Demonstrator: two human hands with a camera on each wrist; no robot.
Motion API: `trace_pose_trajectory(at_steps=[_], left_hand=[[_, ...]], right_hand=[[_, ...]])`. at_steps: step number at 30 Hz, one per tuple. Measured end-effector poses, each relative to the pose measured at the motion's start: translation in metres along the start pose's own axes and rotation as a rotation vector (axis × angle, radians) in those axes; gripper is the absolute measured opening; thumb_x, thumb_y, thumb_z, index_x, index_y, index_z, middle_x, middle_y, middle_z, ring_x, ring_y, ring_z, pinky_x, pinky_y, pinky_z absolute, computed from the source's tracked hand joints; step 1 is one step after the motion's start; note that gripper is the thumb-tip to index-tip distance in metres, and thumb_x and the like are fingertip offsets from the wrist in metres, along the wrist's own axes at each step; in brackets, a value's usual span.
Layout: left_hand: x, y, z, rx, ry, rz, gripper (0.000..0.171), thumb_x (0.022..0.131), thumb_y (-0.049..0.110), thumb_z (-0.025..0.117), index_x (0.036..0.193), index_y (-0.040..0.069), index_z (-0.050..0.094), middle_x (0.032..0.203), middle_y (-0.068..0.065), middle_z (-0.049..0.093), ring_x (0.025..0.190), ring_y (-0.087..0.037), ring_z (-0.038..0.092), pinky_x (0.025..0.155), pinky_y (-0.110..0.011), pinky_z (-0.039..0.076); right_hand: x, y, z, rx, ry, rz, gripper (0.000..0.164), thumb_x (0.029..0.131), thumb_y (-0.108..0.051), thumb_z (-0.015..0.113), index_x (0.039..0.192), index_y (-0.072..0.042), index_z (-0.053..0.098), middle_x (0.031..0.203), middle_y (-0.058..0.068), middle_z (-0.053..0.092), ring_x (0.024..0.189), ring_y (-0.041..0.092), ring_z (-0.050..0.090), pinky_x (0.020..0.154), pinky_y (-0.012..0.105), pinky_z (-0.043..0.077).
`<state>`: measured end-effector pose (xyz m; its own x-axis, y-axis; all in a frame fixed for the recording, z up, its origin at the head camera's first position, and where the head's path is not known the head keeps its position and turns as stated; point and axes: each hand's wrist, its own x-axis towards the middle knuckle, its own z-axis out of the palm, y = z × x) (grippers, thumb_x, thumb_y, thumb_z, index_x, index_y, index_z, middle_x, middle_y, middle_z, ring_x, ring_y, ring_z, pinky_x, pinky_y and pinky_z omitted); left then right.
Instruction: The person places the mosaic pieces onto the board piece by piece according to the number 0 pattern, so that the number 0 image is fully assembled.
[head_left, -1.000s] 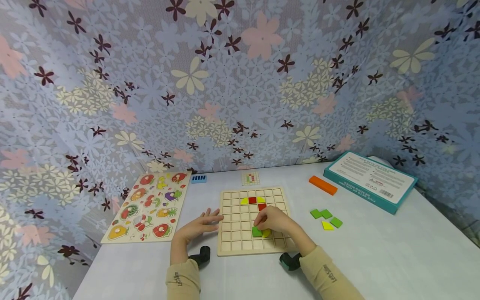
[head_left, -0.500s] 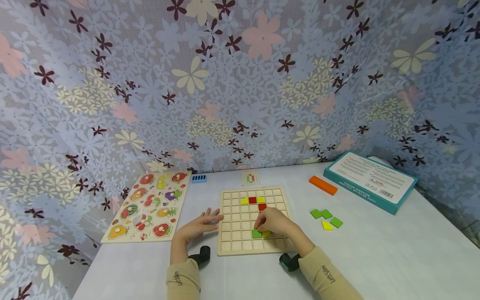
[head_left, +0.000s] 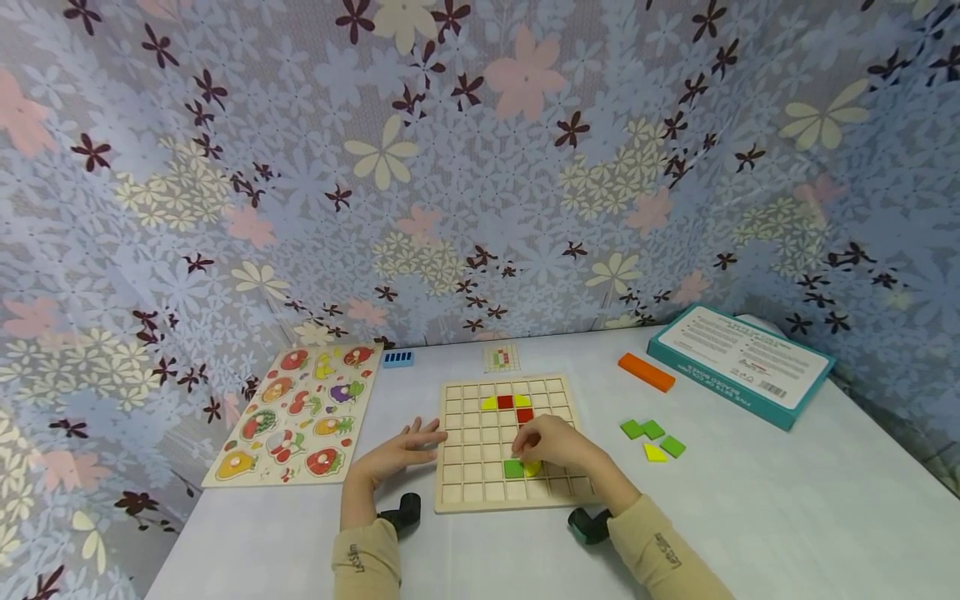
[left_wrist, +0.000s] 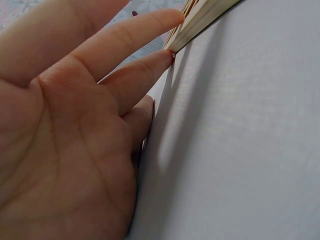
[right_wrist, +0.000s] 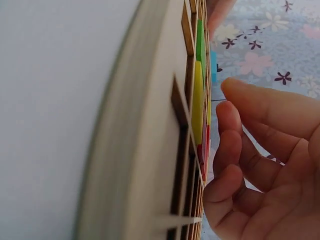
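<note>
My right hand (head_left: 551,440) hovers over the wooden grid board (head_left: 468,496), its fingers loosely curled and nothing between them. Just under its fingertips a green square tile (head_left: 513,469) lies flat in a grid cell. Right beside that tile is a yellow piece (head_left: 532,469), partly covered by the hand. Farther up the board are a red tile (head_left: 506,402) between two yellow pieces (head_left: 489,403), and another red tile (head_left: 524,414). With fingers extended, my left hand (head_left: 397,454) touches the board's left edge; the left wrist view shows fingertips (left_wrist: 172,20) against its side.
Several green tiles (head_left: 652,429) and a yellow piece (head_left: 655,452) lie to the right. Behind them are an orange bar (head_left: 646,372) and a teal box (head_left: 742,362). A fruit puzzle board (head_left: 296,417) is at left. A pattern card (head_left: 502,357) and blue block (head_left: 398,358) sit at the back.
My right hand has let go of the green tile and drawn slightly up and to the right, leaving the tile in its cell. The left hand has stayed still.
</note>
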<state>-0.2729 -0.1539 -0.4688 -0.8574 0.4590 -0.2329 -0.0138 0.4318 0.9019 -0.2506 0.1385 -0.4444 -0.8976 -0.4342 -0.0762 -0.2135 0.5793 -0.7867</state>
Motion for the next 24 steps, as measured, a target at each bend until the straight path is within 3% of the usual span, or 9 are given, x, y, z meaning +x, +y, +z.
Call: trace_pose_trajectory(at_steps=[6,24], left_hand=[[0.000,0.000,0.000,-0.008,-0.002,0.002,0.047,0.086,0.022,0.065,0.129,0.008,0.054,0.152,-0.005,0.022,0.141,-0.029,-0.008,0.109,-0.059,-0.006],[0.001,-0.002,-0.001,-0.002,0.001,0.003,0.047,0.086,0.023,0.065,0.129,0.008,0.055,0.152,-0.004,0.023,0.141,-0.029,-0.008,0.108,-0.059,-0.006]], right_hand=[[-0.008,0.006,-0.009,0.041,-0.012,-0.029,0.007,0.080,-0.001,0.065,0.086,-0.003,0.066,0.073,0.002,0.058,0.066,0.013,0.048,0.060,0.025,0.041],[-0.032,0.030,-0.038,0.050,0.068,0.045,0.013,0.079,-0.005,0.069,0.090,0.000,0.063,0.074,0.002,0.053,0.071,0.016,0.048,0.063,0.027,0.041]])
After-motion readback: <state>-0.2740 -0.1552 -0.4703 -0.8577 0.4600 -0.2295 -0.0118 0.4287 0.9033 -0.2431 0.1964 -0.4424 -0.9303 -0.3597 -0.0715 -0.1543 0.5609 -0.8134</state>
